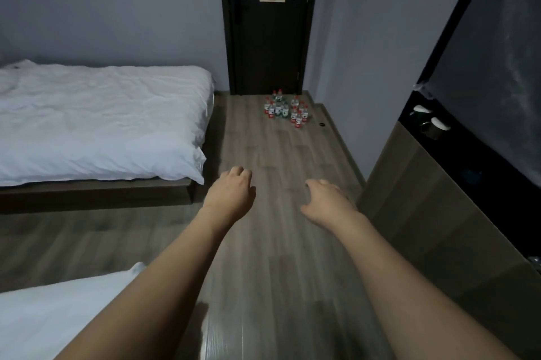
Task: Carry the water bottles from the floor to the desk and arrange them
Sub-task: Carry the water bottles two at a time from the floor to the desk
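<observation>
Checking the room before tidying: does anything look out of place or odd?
Yes: a cluster of water bottles stands upright on the floor right in front of the dark door. Nothing looks spilled.

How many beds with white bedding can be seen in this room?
2. One bed stands at the left against the far wall; only a corner of the second bed shows at the lower left edge.

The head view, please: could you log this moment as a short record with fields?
water bottles: standing in a cluster on the floor, before the dark door
left hand: empty, fingers loosely curled, held out over the floor
right hand: empty, relaxed
bed: left, white bedding
progress: no bottle picked up yet
</observation>
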A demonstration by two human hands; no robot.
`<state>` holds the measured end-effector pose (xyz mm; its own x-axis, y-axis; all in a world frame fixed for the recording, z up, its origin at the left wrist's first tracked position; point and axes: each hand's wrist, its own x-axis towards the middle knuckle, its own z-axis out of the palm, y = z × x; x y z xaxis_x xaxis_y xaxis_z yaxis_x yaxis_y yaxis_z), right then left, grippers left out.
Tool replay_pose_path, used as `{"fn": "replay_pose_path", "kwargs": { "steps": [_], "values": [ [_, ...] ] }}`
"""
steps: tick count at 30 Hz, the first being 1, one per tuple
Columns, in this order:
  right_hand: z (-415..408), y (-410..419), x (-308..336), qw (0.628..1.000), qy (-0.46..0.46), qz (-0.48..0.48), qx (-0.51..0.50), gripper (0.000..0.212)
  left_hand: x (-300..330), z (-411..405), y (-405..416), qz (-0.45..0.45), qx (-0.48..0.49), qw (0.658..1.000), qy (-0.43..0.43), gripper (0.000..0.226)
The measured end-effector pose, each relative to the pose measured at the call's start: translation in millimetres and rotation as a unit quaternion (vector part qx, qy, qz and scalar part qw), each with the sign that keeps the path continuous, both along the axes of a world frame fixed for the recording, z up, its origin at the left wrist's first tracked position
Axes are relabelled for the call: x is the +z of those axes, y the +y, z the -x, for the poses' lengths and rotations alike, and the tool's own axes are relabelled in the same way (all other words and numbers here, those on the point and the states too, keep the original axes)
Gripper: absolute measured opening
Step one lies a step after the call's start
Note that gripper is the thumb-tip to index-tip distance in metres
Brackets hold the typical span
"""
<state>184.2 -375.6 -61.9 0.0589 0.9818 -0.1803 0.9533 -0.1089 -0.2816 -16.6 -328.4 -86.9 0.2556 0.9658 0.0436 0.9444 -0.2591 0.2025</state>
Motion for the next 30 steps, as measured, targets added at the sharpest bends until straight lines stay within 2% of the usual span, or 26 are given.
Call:
{"fn": "replay_pose_path", "kwargs": {
  "steps": [11,22,30],
  "values": [
    [-17,69,-7,1.000,0.002,0.015,0.007,0.053,-11,-20,63,0.017,0.005,1.000,0.015,0.041],
    [-94,189,-16,0.999,0.032,0.027,0.001,0.049,-14,-93,189,0.030,-0.002,0.999,0.036,0.039],
    [-113,280,-12,0.999,0.037,0.027,0.018,0.050,-14,-112,276,0.042,0.008,0.999,0.027,0.041]
  ]
}}
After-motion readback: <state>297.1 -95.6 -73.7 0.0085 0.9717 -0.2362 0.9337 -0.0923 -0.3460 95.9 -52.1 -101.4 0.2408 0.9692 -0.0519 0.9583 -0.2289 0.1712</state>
